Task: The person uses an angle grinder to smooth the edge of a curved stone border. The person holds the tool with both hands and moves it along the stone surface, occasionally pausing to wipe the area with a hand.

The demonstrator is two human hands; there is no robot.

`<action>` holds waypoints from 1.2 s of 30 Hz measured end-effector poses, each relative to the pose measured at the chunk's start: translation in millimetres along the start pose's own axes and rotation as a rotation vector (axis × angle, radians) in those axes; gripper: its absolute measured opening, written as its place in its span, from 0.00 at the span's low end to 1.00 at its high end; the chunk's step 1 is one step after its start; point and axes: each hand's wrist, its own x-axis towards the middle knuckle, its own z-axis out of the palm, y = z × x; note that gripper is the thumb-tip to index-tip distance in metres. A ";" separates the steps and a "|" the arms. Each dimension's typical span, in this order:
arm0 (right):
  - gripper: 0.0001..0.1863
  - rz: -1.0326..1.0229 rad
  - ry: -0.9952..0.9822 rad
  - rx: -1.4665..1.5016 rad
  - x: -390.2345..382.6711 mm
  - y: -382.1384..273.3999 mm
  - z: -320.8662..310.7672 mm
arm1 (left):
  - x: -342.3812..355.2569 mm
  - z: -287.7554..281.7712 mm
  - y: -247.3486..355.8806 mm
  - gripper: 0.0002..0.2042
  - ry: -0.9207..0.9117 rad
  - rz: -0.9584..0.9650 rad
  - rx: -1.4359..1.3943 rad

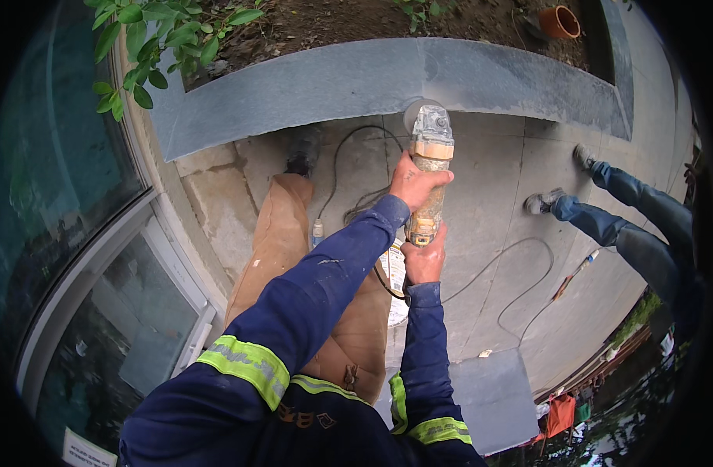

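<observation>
An angle grinder (429, 194) with a worn, dusty body is held lengthwise by both of my hands. My left hand (413, 183) wraps round the front of its body, just behind the head. Lower down, my right hand (425, 255) grips the rear end. The grinder's round disc (412, 115) is at the near edge of the grey stone slab (317, 82) that caps the planter; whether it touches cannot be made out. A dark power cord (337, 167) loops over the paving left of the tool.
Soil and a leafy plant (150, 47) lie beyond the slab, with a clay pot (558, 22) at far right. Another person's legs (605, 214) stand to the right. A cable (520, 315) trails over the paving (481, 187). Framed glass (99, 311) lines the left.
</observation>
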 end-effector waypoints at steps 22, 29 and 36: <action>0.43 -0.055 0.063 0.053 -15.0 6.3 -24.5 | -15.7 23.3 -4.1 0.31 -0.042 0.034 0.079; 0.42 -0.101 0.017 0.078 -27.0 -9.8 -63.1 | -41.5 48.3 24.1 0.30 -0.049 0.121 0.015; 0.42 -0.169 0.028 -0.045 14.8 -62.4 -82.7 | -2.7 64.8 64.1 0.29 -0.046 0.152 -0.136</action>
